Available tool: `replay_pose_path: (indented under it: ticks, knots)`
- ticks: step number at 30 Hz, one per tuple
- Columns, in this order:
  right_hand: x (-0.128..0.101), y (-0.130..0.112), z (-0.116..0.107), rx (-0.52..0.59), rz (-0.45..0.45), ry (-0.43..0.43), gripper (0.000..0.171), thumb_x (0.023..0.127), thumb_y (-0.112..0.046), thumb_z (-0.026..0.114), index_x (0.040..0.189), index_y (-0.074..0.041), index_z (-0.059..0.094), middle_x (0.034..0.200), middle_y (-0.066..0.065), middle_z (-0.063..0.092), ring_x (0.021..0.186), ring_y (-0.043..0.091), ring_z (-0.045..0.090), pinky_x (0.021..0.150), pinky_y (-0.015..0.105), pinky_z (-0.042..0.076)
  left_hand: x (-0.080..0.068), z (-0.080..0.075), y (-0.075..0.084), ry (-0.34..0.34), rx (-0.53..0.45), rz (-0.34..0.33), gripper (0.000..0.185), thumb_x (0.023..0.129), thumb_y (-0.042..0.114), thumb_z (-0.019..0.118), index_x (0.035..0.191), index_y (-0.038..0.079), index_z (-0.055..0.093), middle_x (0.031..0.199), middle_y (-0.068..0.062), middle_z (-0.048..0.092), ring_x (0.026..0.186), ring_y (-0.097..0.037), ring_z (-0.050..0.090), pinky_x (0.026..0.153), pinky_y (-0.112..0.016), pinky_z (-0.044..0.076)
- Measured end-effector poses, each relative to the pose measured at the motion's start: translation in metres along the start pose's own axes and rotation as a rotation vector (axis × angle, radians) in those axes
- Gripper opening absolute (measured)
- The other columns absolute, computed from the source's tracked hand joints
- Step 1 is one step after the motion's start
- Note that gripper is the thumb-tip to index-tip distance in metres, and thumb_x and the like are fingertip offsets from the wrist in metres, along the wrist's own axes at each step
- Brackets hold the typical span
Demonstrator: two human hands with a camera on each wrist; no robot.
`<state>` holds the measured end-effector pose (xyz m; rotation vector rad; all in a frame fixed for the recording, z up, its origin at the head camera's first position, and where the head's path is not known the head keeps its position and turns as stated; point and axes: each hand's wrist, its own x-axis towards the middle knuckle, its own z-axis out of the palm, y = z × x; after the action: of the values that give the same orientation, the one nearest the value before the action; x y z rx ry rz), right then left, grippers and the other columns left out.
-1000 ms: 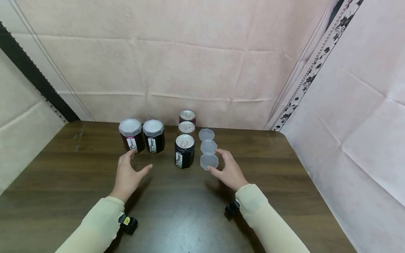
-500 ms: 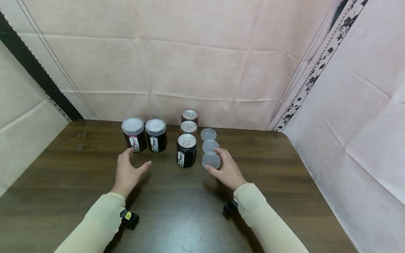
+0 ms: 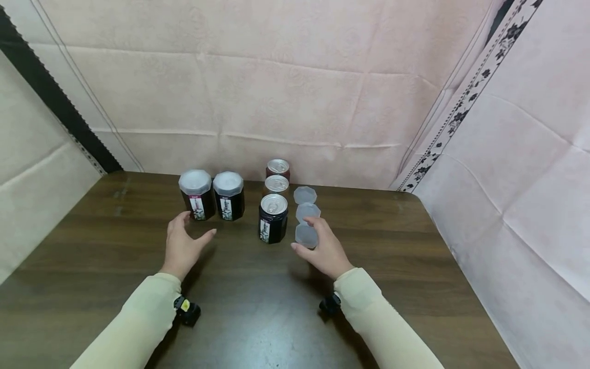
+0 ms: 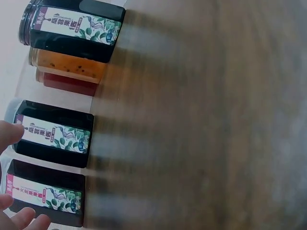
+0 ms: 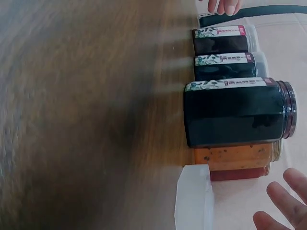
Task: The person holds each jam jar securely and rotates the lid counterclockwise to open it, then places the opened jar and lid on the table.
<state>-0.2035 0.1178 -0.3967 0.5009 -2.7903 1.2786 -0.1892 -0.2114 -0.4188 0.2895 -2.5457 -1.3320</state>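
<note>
In the head view my left hand [image 3: 182,251] hovers in front of two dark jars, its thumb and fingers spread and holding nothing. Translucent white caps top both the left jar [image 3: 198,205] and its neighbour [image 3: 229,206]. My right hand [image 3: 326,252] is beside a row of three loose octagonal plastic caps, spread partly over the nearest cap [image 3: 304,234]; whether it touches is unclear. Behind that lie a middle cap [image 3: 306,211] and a far cap [image 3: 304,195]. Left of them stands a dark jar [image 3: 272,228] with a bare metal pull-tab top.
Behind the dark jar stand an orange jar [image 4: 72,64] and a red jar [image 4: 69,84], also with metal tops. All rest on a brown wooden table [image 3: 258,307]. Pale cloth [image 3: 276,102] hangs along the back and both sides.
Both hands have drifted slightly left relative to the jars, the right one further across the nearest cap. The head view has shifted a little. Jars and caps appear to stay in place.
</note>
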Motion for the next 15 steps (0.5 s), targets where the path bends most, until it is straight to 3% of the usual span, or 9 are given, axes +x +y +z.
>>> replay_pose_path:
  ticks: [15]
  knots:
    - [0.0,-0.017,0.007,-0.067,-0.085,-0.019,0.066,0.083,-0.036,0.074,0.139,-0.012,0.046,0.141,0.006,0.047,0.127,0.029,0.048,0.103,0.048,0.042,0.007,-0.001,-0.004,0.023,-0.026,-0.046,0.08,0.086,0.026,0.072,0.145,-0.004,0.028,0.142,-0.03,0.031,0.13,-0.043,0.033,0.108,-0.055,0.031]
